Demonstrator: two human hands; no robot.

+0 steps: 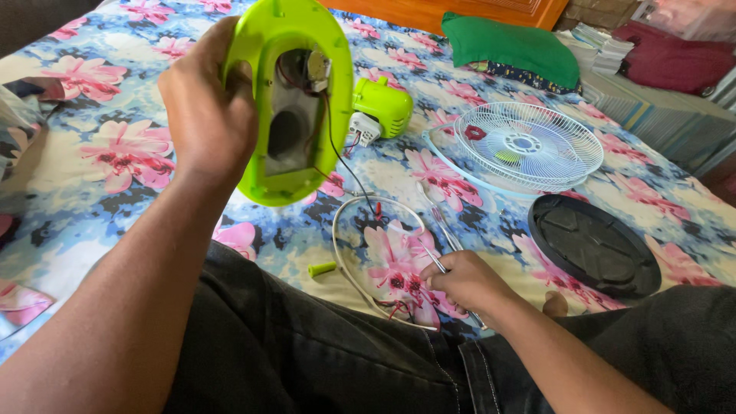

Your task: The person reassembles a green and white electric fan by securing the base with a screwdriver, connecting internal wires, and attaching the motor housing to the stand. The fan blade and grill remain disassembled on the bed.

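At the upper centre of the frame, the left hand (205,107) grips a green fan base (295,100) upright, its open underside showing wires. At lower centre, the right hand (468,280) is closed around a thin metal tool (441,268), resting on the flowered bed (100,153) beside a white ring (341,230). A white fan grille (529,146) and black disc (594,245) lie at right.

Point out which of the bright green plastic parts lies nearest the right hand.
The small green plastic peg on the flowered sheet, left of the right hand. The oval green fan base is lifted in the left hand; the green motor housing lies farther back.
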